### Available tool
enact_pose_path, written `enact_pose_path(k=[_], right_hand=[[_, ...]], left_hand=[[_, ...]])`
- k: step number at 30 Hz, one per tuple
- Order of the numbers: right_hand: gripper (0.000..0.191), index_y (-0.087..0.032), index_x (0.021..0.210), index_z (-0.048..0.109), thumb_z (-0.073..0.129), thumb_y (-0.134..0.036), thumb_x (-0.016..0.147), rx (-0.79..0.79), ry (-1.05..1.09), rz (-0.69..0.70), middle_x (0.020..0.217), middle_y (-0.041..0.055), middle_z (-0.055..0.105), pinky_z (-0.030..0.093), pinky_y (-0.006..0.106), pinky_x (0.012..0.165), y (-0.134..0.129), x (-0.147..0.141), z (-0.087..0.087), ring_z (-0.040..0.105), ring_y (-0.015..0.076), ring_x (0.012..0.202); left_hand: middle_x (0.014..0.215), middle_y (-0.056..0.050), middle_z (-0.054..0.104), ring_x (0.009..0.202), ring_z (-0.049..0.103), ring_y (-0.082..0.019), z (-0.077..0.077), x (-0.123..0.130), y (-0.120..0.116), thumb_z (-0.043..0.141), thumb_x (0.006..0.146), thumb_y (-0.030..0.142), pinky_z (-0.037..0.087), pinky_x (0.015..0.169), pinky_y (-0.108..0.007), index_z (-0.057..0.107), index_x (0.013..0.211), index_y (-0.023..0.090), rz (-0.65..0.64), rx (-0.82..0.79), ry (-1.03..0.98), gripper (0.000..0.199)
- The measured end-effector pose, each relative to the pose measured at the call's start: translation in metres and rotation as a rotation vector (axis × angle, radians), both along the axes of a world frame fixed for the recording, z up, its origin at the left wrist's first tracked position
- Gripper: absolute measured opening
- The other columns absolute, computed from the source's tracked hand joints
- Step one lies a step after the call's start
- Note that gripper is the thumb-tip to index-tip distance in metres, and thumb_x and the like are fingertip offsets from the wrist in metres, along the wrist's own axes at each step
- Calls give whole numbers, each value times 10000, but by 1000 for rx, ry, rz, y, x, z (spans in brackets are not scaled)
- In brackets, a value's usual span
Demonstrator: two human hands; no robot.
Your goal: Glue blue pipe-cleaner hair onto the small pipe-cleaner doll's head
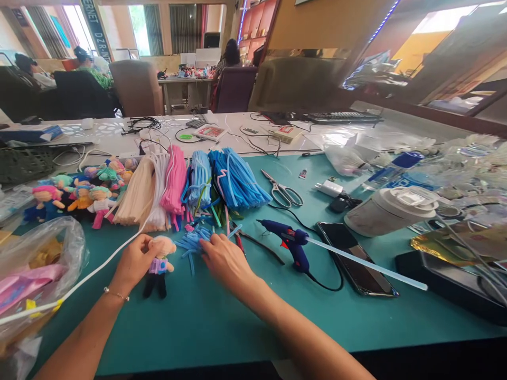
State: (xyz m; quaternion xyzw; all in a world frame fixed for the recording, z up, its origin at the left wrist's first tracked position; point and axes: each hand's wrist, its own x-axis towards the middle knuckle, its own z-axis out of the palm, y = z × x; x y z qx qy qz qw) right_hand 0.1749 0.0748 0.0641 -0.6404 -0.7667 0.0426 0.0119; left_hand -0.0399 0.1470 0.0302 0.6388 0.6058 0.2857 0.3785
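My left hand [135, 261] is closed on a small doll [159, 265], gripping it by the side of its head. The doll has a bare peach head, a purple top with a blue patch and black legs, which hang toward the mat. My right hand [227, 261] reaches into a loose pile of short blue pipe cleaner pieces [193, 240], fingers curled and pressed together. What its fingertips hold is hidden. Behind the pile lie bundles of long pipe cleaners: cream [137, 192], pink [174, 177], light blue [200, 177] and darker blue [241, 182].
Right of my hands lie pliers [240, 244], a blue glue gun [287, 237] with a long glue stick, scissors [282, 191], a phone [356, 258] and a lidded cup [390, 211]. Finished dolls [81, 192] cluster at left, above a plastic bag [43, 274]. A white cable [101, 264] crosses the mat.
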Motion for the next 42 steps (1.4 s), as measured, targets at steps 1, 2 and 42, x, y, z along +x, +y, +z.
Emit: enact_pose_path(k=[1, 2, 42], right_hand=[[195, -175, 1077, 666, 564, -184, 912, -2, 8, 21, 896, 99, 649, 419, 290, 667, -1, -1, -1, 586, 234, 847], [196, -190, 1072, 672, 556, -175, 915, -3, 18, 41, 889, 87, 647, 418, 287, 668, -3, -1, -2, 581, 225, 837], [294, -144, 1033, 682, 523, -17, 821, 278, 259, 204, 1176, 105, 677, 391, 471, 1023, 7, 1, -33, 512, 292, 1157]], left_hand=[[622, -38, 675, 632, 635, -236, 0, 0, -1, 612, 662, 546, 438, 593, -308, 601, 660, 221, -3, 6, 14, 325], [629, -40, 679, 641, 638, -240, 0, 0, -1, 610, 667, 543, 439, 606, -313, 602, 659, 223, -4, 8, 27, 320], [831, -41, 707, 835, 677, -191, 8, 18, -42, 521, 849, 80, 552, 773, -350, 604, 957, 202, -452, 900, -61, 182]])
